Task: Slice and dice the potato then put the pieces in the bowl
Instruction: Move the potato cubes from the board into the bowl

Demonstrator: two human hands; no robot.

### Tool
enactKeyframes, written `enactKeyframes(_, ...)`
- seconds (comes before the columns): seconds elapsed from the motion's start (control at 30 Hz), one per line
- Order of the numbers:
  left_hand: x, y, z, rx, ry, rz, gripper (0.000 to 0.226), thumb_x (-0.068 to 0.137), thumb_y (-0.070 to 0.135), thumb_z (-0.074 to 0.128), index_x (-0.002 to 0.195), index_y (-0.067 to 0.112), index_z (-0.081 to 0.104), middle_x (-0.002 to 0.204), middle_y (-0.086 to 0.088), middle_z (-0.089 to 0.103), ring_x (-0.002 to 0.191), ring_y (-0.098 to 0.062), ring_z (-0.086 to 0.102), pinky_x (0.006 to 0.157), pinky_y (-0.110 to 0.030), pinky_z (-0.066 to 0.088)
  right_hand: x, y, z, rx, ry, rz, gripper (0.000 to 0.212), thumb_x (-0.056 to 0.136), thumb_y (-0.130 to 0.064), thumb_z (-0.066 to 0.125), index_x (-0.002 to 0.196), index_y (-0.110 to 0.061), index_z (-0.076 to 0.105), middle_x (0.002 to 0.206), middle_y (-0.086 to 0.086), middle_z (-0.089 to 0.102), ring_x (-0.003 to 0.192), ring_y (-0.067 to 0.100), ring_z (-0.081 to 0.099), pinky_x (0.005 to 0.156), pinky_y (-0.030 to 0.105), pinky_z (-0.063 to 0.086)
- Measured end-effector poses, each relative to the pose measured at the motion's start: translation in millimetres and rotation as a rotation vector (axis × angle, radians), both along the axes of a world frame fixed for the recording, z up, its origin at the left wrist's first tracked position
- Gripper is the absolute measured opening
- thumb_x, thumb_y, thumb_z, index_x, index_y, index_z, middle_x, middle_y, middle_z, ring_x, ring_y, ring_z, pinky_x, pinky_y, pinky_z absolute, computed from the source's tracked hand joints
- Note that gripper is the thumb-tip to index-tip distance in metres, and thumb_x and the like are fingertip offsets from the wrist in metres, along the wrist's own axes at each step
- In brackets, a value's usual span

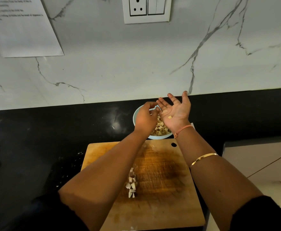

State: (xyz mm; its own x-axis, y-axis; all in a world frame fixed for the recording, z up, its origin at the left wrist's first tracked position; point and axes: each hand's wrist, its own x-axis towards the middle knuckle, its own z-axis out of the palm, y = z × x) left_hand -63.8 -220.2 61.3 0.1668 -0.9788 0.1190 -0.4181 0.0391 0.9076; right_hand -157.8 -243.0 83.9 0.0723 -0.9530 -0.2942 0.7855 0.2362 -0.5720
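Observation:
A pale blue bowl (136, 114) stands on the black counter just beyond the wooden cutting board (161, 180) and holds several diced potato pieces (160, 128). My right hand (175, 112) is held above the bowl, palm up and fingers spread, with a small potato piece (170, 117) stuck on the palm. My left hand (145, 118) hovers over the bowl's left side, fingers curled toward the right palm; whether it pinches anything is hidden. A small pile of diced potato (131, 185) lies on the board beside my left forearm.
The black counter (53, 139) runs along a marble-patterned wall with a socket plate (146, 10) and a taped paper sheet (19, 25). A pale cabinet front (261, 160) is at the right. No knife is in view.

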Motion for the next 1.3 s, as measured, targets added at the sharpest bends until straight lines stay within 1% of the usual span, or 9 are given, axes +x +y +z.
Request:
enactKeyframes(0.13,-3.2,4.6,1.8,0.012,0.033,-0.016,0.031,0.093,0.035,0.059,0.117,0.015,0.06,0.113,0.002,0.065,0.098,-0.008,0.06,0.077,-0.018,0.048,-1.0,3.9,0.8,-0.021,0.072,0.1,0.074,0.09,-0.069,0.031,0.146,-0.022,0.033,0.147,0.021,0.032,0.117,0.033,0.051,0.111,0.053,0.029)
enactKeyframes(0.37,5.1,1.3,-2.5,-0.044,0.034,0.077,0.018,0.099,0.018,0.049,0.103,0.011,0.065,0.096,-0.002,0.067,0.081,-0.007,0.059,0.068,-0.015,0.043,-1.3,2.5,1.3,-0.027,0.145,0.075,0.078,0.089,-0.072,0.023,0.151,-0.025,0.021,0.157,0.016,0.015,0.146,0.029,0.013,0.116,0.052,0.006)
enactKeyframes(0.53,1.7,13.2,0.1,-0.065,0.089,-0.134,0.025,0.094,0.037,0.057,0.099,0.014,0.065,0.086,0.007,0.065,0.082,-0.007,0.061,0.072,-0.018,0.049,0.9,-1.6,4.2,-0.03,0.125,0.009,0.076,0.091,-0.07,0.025,0.15,-0.022,0.024,0.155,0.018,0.021,0.12,0.022,0.047,0.103,0.045,0.036)
enactKeyframes(0.63,0.9,14.1,-6.0,-0.094,0.011,-0.179,0.028,0.09,0.037,0.062,0.106,0.014,0.064,0.098,0.003,0.067,0.09,-0.01,0.062,0.079,-0.023,0.054,4.6,-2.8,5.6,-0.027,0.153,-0.012,0.076,0.091,-0.069,0.025,0.15,-0.021,0.023,0.155,0.019,0.022,0.143,0.03,0.023,0.11,0.051,0.027)
enactKeyframes(0.77,5.4,8.7,-7.7,-0.132,-0.157,-0.114,0.019,0.095,0.02,0.056,0.111,0.012,0.064,0.101,0.006,0.063,0.089,-0.007,0.06,0.08,-0.02,0.053,8.3,-1.3,5.2,-0.043,0.203,-0.013,0.074,0.091,-0.068,0.028,0.149,-0.021,0.028,0.154,0.016,0.026,0.144,0.028,0.021,0.112,0.05,0.019)
enactKeyframes(0.93,14.6,-0.4,-9.8,-0.067,-0.024,0.0,0.027,0.094,-0.003,0.049,0.113,0.012,0.061,0.109,0.001,0.063,0.095,-0.006,0.059,0.077,-0.009,0.048,10.6,0.4,2.5,-0.153,0.671,0.033,0.046,0.097,-0.029,0.05,0.14,-0.013,0.042,0.134,0.009,0.05,0.126,0.021,0.047,0.101,0.031,0.036)
enactKeyframes(1.03,12.9,-0.1,-2.7,0.059,0.223,-0.09,0.03,0.094,-0.007,0.044,0.108,0.012,0.063,0.113,-0.007,0.066,0.105,-0.014,0.061,0.093,-0.024,0.05,8.1,7.9,4.3,-0.238,1.055,0.079,0.036,0.095,-0.006,0.044,0.128,-0.007,0.057,0.12,0.002,0.058,0.11,0.011,0.053,0.079,0.013,0.041)
enactKeyframes(1.17,19.4,7.7,6.5,0.128,0.453,-0.076,0.026,0.095,0.001,0.049,0.101,0.021,0.064,0.107,-0.001,0.068,0.109,-0.016,0.062,0.097,-0.031,0.049,6.2,40.9,-6.7,-0.33,1.196,-0.107,0.029,0.095,-0.005,0.044,0.116,-0.01,0.064,0.107,-0.004,0.061,0.104,0.007,0.056,0.075,0.004,0.041)
enactKeyframes(1.3,36.5,27.8,5.5,0.036,0.313,0.008,0.022,0.095,0.003,0.05,0.108,0.015,0.064,0.097,0.005,0.068,0.092,-0.007,0.064,0.084,-0.021,0.053,12.4,92.1,-38.7,-0.491,1.315,-0.003,0.022,0.096,-0.008,0.048,0.111,-0.012,0.064,0.104,-0.004,0.064,0.099,0.004,0.058,0.086,0.013,0.045)
